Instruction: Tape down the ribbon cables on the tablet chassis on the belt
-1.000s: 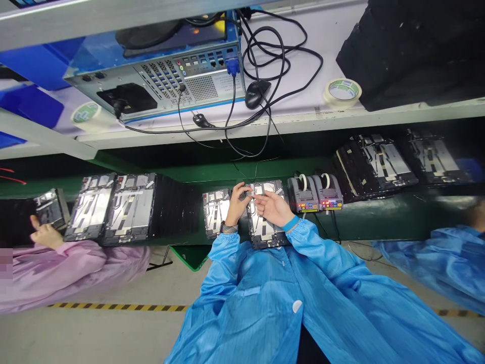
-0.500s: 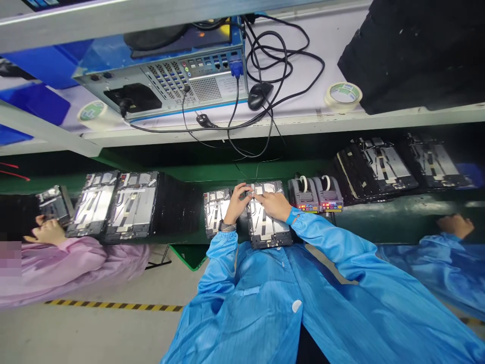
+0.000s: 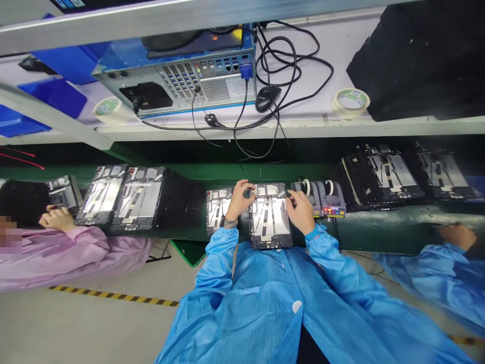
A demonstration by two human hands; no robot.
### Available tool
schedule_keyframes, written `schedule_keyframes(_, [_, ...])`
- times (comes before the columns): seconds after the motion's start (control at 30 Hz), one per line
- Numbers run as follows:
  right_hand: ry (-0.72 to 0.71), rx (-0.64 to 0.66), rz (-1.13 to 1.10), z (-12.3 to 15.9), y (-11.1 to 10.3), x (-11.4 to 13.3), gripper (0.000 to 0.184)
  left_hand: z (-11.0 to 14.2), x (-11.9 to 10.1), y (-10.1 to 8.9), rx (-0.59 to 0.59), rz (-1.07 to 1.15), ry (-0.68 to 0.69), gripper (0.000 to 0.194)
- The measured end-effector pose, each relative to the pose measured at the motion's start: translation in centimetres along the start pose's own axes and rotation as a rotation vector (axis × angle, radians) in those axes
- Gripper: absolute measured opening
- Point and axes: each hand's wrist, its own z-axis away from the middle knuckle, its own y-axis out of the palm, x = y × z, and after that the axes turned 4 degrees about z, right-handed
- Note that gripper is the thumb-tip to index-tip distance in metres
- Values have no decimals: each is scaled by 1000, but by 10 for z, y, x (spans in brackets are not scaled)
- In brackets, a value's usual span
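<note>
Silver tablet chassis between left hand, right hand (both on edges)

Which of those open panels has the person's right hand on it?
The central panel next to the two tape dispensers; the right hand rests on its right edge.

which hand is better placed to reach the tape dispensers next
Right, probably: the right hand is at the tablet housing's right side, beside the nearer tape dispenser. The left hand is on the housing's far side.
</note>
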Motion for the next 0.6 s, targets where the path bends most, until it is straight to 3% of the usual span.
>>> schedule_keyframes(0.1, [113,23,-96,39,9,-20,49,34,-4,9,-148,93,-133,49])
schedule_keyframes(0.2, [132,114,-216,69,18,-26,52,81,-10,29,-119,175,-384,64])
schedule_keyframes(0.27, [145,117,-266,79,18,-20,55,106,-17,42,-117,208,-453,68])
schedule_keyframes(0.37, [128,105,-284,81,10,3,59,129,-26,45,-232,287,-483,67])
schedule_keyframes(0.47, [-3,199,-353,70,-1,37,60,143,-17,14,-387,452,-553,67])
schedule_keyframes(0.53, [-113,301,-446,60,-7,55,55,150,5,-23,-492,556,-557,62])
schedule_keyframes(0.6, [-149,356,-558,52,-12,56,46,153,38,-63,-576,605,-531,51])
